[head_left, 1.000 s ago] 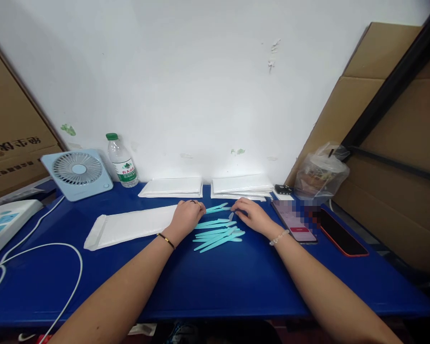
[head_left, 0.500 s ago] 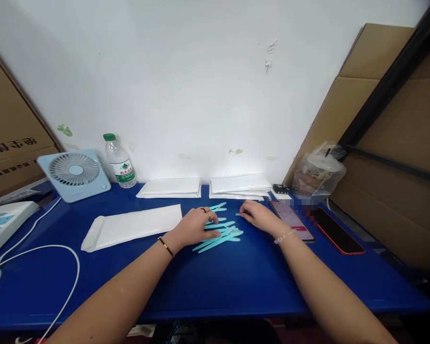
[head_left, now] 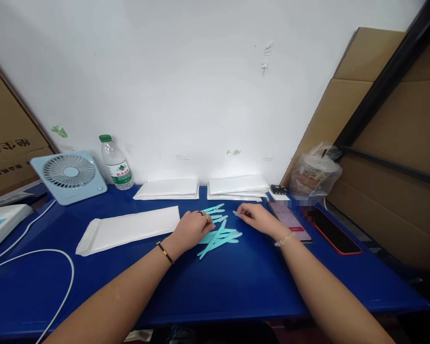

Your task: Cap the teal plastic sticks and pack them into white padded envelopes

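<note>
Frame centre: slim turquoise plastic sticks (head_left: 216, 239), loose, unaligned; your right grip (head_left: 258, 219) pinches a small translucent plastic sliver (head_left: 235, 213); left grip (head_left: 191, 229) curled, hold unclear.

The blue table (head_left: 236, 291) bore turquoise eyebrow razors (head_left: 215, 237); left of these lay a white mailer (head_left: 132, 230), right two smartphones (head_left: 294, 227), behind two mailer stacks (head_left: 166, 187).
</note>
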`<action>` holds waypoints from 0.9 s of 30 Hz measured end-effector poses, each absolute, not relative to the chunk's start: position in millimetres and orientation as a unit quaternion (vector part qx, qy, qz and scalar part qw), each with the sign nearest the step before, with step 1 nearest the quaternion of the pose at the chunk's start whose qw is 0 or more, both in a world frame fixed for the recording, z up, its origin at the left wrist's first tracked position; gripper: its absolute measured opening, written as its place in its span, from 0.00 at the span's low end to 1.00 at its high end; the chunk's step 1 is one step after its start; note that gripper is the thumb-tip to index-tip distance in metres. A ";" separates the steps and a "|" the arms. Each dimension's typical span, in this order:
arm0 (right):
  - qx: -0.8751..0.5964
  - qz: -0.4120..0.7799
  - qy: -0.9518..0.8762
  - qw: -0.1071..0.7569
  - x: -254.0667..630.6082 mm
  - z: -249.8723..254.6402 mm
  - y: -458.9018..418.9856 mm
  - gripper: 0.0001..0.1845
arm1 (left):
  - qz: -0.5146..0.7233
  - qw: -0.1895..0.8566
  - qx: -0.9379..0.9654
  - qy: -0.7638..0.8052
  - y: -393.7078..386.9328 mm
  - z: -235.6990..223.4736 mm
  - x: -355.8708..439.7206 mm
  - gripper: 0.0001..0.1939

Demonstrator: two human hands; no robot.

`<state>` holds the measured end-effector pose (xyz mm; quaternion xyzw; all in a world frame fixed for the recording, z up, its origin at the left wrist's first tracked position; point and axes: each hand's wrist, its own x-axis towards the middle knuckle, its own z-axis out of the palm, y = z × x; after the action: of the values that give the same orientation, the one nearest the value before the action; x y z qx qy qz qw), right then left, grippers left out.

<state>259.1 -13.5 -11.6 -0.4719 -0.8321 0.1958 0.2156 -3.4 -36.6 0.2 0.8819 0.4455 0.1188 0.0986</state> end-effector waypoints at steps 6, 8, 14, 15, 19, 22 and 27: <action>-0.457 0.331 -0.797 0.216 264.1 -15.9 -13.2 0.11 | 0.101 0.107 0.877 0.457 -38.2 -1.5 -3.1 0.12; -0.451 0.368 -0.787 0.206 266.4 -17.1 -11.3 0.11 | 0.097 0.094 0.878 0.459 -36.0 -3.0 -4.6 0.08; -0.440 0.426 -0.766 0.195 270.7 -11.8 -10.7 0.13 | 0.123 0.087 0.889 0.433 -35.6 -4.6 -4.1 0.08; -0.439 0.432 -0.764 0.193 271.0 -10.3 -11.2 0.13 | 0.116 0.090 0.890 0.431 -36.3 -4.7 -3.0 0.07; -0.435 0.447 -0.755 0.203 272.1 -6.4 -12.1 0.15 | 0.097 0.106 0.878 0.457 -37.7 -4.5 0.9 0.08; -0.437 0.450 -0.745 0.226 272.6 -5.0 -11.5 0.16 | 0.098 0.133 0.866 0.473 -36.4 -2.7 0.3 0.09; -0.437 0.440 -0.729 0.290 272.0 0.6 -13.7 0.16 | 0.142 0.172 0.833 0.507 -32.8 -0.2 -6.2 0.10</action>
<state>272.0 -13.7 0.6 -0.4372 -0.7289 0.4400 0.2897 -6.2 -32.8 -0.2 0.8325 0.5069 0.1421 0.1724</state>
